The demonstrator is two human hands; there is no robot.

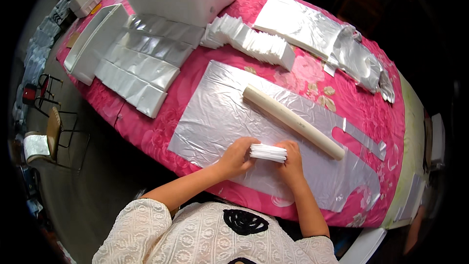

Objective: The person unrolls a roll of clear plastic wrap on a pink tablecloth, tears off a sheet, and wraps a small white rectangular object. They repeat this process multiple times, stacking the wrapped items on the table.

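Note:
Between my two hands is a small stack of folded white sheets (268,152), held just above a flat translucent plastic bag. My left hand (239,156) grips the stack's left end, and my right hand (291,160) closes around its right end. The plastic bag (210,112), with cut-out handles at its right end, is spread over the table. A cream-coloured tube (293,121) lies slantwise across it, just beyond my hands. Whether the stack touches the bag, I cannot tell.
A pink floral cloth (146,129) covers the table. Farther back are a row of folded white sheets (249,40), overlapping silvery packets (139,68), a pile of plastic bags (303,19), a white open bin (93,44) and a large white box (190,0). Chairs (53,127) stand at left.

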